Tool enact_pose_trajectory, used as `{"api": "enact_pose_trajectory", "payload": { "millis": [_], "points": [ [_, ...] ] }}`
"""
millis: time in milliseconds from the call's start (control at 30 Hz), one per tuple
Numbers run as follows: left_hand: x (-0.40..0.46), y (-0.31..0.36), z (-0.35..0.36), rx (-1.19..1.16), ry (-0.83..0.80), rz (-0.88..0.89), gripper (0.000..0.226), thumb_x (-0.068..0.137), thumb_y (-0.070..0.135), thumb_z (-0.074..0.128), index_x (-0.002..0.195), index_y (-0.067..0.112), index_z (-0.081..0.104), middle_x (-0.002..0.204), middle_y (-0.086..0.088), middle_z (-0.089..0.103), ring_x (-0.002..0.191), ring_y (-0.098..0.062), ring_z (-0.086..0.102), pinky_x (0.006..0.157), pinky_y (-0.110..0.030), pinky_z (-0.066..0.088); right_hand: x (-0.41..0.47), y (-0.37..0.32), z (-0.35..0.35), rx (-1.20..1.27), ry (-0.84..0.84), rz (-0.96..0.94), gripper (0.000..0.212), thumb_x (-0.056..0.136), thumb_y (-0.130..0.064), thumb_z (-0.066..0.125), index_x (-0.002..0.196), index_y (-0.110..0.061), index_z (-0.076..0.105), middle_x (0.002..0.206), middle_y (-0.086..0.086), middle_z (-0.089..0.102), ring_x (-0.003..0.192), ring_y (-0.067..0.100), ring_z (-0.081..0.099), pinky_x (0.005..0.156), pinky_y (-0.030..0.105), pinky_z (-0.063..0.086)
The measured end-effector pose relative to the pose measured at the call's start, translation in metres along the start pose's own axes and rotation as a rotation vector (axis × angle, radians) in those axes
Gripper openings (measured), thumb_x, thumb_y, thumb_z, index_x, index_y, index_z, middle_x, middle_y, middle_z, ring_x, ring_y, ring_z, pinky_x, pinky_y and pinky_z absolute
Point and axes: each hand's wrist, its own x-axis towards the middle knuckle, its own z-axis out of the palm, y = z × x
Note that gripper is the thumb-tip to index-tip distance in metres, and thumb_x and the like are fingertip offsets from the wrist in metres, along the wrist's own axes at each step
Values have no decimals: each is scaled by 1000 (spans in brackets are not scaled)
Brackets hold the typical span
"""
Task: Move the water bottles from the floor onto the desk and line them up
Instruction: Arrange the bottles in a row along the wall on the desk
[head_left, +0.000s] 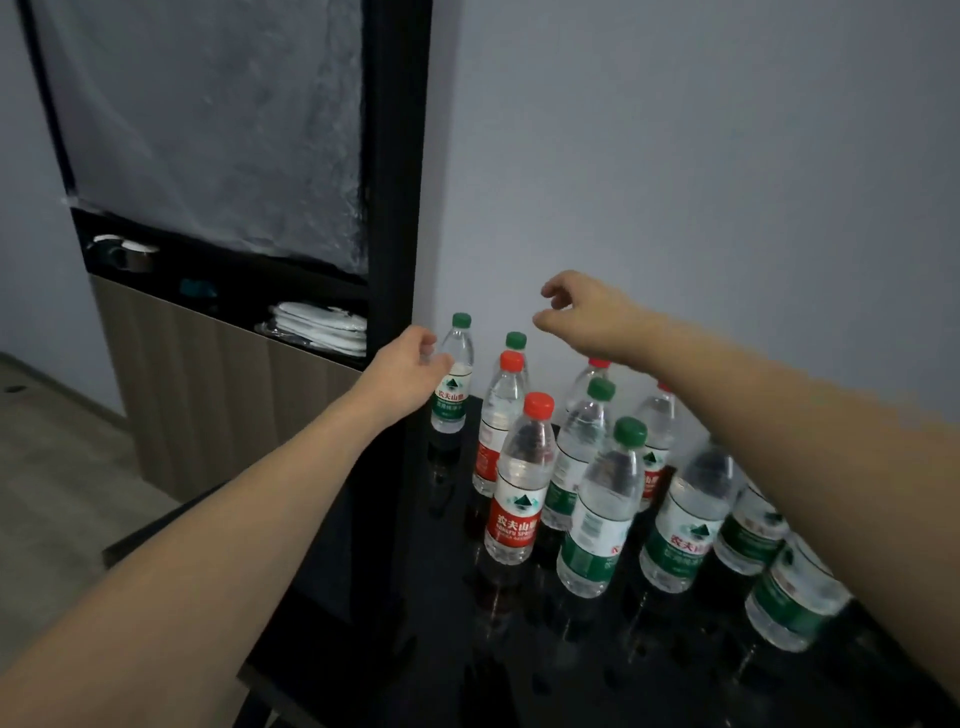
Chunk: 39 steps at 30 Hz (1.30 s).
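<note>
Mid-frame, the left hand (410, 369) wraps a green-capped bottle (453, 374) standing upright at the far left corner of the black desk (597, 670). The right hand (587, 317) hovers empty, fingers loosely spread, above the other bottles (519, 483) clustered at centre-right.

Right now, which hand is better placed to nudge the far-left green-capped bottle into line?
Left. The left hand already wraps that bottle at its label; the right hand hovers open above the other bottles.
</note>
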Motion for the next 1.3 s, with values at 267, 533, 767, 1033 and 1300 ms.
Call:
{"api": "enact_pose_trajectory", "payload": {
  "millis": [267,533,767,1033,1300],
  "points": [
    [131,-41,35,79,22,-18,61,96,37,59,148,11,38,148,-8,47,130,-23,48,97,-27,40,152,34,38,-282,-232,50,50,94,-28,60,141,-17,45,133,9,55,113,27,58,90,33,47],
    [201,-49,72,-68,-76,10,61,92,44,65,145,22,43,135,0,54,115,-16,58,99,-36,48,236,64,76,-185,-664,225,49,81,-29,80,119,-13,53,89,4,61,73,21,70,57,26,57],
    [199,-62,76,38,-96,93,41,94,26,66,132,10,60,120,-9,68,105,-16,63,89,-12,39,252,74,96,-195,-957,221,28,80,-18,81,94,-5,61,75,7,59,48,14,60,45,20,49],
    [203,-57,80,7,-155,55,43,97,24,62,136,10,56,124,-8,65,112,-17,61,95,-14,41,261,99,86,-166,-832,103,24,78,-21,78,86,-20,55,68,1,63,54,14,57,59,27,49],
    [200,-73,72,-49,-163,105,42,96,29,62,136,16,56,112,6,63,102,-3,59,88,-3,40,266,130,89,-77,-736,173,23,80,-27,78,89,-16,59,53,-4,64,39,5,54,56,24,47]
  ]
}}
